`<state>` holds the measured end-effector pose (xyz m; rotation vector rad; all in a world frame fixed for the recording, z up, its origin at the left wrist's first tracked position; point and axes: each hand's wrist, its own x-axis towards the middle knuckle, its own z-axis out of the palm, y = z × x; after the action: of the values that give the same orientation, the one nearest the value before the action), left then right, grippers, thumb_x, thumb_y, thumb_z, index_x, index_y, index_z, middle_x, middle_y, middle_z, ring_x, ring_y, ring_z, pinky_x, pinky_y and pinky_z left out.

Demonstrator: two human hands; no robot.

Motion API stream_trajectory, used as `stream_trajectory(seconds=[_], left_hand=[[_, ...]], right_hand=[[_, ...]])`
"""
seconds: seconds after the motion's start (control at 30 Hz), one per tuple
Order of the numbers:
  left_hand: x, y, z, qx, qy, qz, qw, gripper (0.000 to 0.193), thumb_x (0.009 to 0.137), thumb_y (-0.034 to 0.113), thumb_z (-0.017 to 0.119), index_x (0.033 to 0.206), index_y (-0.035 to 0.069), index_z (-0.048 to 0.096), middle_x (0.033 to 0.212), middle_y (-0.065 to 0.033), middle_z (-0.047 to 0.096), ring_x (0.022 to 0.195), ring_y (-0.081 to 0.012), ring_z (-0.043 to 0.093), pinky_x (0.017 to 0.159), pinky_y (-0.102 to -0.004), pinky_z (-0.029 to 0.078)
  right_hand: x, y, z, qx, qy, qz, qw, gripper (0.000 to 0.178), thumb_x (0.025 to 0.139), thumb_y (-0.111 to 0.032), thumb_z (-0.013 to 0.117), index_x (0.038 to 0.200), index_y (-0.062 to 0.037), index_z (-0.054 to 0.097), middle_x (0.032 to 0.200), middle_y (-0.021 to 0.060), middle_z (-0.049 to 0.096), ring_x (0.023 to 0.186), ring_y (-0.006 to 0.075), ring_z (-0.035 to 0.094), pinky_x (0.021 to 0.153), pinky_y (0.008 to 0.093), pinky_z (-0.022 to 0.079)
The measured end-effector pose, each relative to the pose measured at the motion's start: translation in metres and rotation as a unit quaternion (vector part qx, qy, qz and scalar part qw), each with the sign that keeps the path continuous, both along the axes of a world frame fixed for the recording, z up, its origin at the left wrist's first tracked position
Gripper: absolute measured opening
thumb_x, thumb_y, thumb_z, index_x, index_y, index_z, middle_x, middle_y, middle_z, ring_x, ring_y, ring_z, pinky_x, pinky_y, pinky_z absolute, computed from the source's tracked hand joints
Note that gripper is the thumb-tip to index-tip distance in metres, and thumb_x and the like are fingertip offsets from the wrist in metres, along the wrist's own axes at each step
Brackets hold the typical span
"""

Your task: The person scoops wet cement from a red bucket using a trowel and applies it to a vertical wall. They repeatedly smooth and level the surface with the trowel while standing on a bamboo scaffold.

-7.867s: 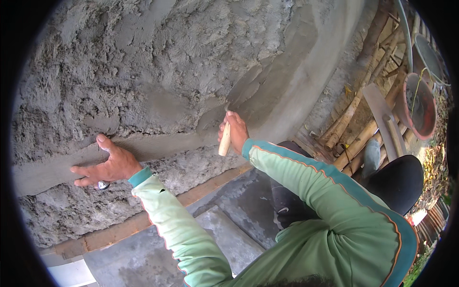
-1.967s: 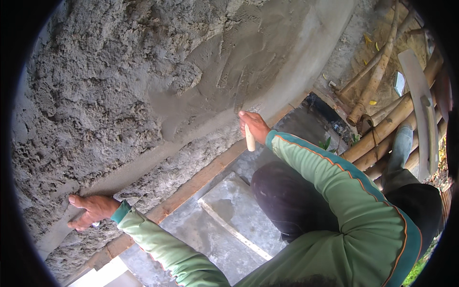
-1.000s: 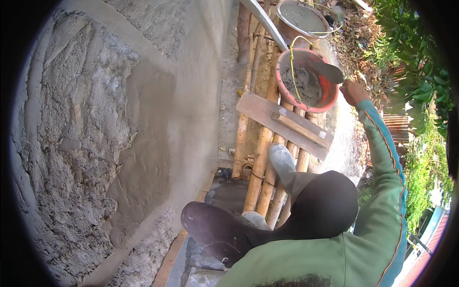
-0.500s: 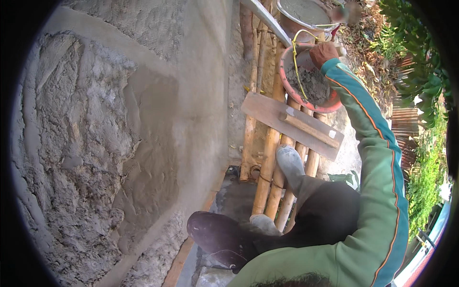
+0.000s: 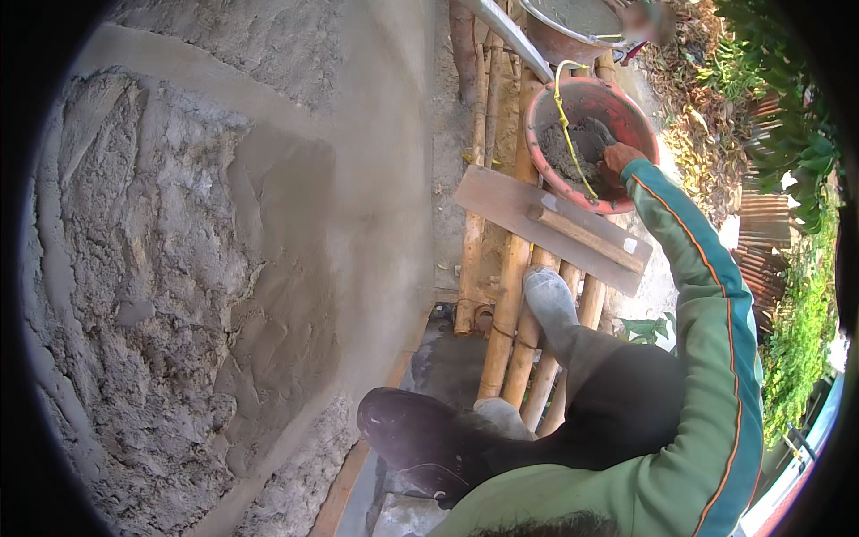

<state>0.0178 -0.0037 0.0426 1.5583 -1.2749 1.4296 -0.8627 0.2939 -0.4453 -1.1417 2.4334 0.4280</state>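
My right hand is down inside a red bucket, its fingers closed around what looks like a trowel. The trowel's grey blade reaches into the wet mortar; the handle is hidden by my hand. A yellow cord handle arches over the bucket's left side. Just below the bucket, a flat plastering float with a wooden grip lies across the bamboo poles. My left hand is out of sight.
A wall with rough and smoothed mortar fills the left. My boots rest by bamboo poles. A second container of grey mix and a pale metal bar are at the top. Leaves line the right.
My right hand has gone from the bucket's upper rim down into its lower right part, carrying the trowel into the mortar. The bucket now looks tipped, showing more of its inner wall.
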Motion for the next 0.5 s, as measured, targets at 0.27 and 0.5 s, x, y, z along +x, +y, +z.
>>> stream_trajectory(seconds=[0.27, 0.5], left_hand=[[0.015, -0.012, -0.005, -0.01, 0.022, 0.009, 1.0, 0.116, 0.083, 0.079, 0.061, 0.155, -0.004, 0.024, 0.157, -0.0393, 0.01, 0.137, -0.0559, 0.03, 0.108, -0.0632, 0.032], [0.035, -0.004, 0.01, -0.025, 0.027, 0.038, 0.999, 0.116, 0.08, 0.081, 0.062, 0.153, -0.003, 0.03, 0.155, -0.0398, 0.015, 0.132, -0.0571, 0.039, 0.104, -0.0627, 0.041]], right_hand=[[-0.022, 0.024, -0.02, 0.118, -0.21, 0.054, 0.969, 0.035, 0.099, -0.03, 0.056, 0.09, -0.0008, 0.073, 0.079, 0.0185, 0.072, 0.076, 0.0327, 0.072, 0.069, 0.0433, 0.057], [0.039, -0.003, 0.093, 0.014, -0.352, -0.169, 0.921, 0.047, 0.104, -0.036, 0.048, 0.083, 0.0022, 0.065, 0.065, 0.0115, 0.062, 0.051, 0.021, 0.062, 0.046, 0.0357, 0.051]])
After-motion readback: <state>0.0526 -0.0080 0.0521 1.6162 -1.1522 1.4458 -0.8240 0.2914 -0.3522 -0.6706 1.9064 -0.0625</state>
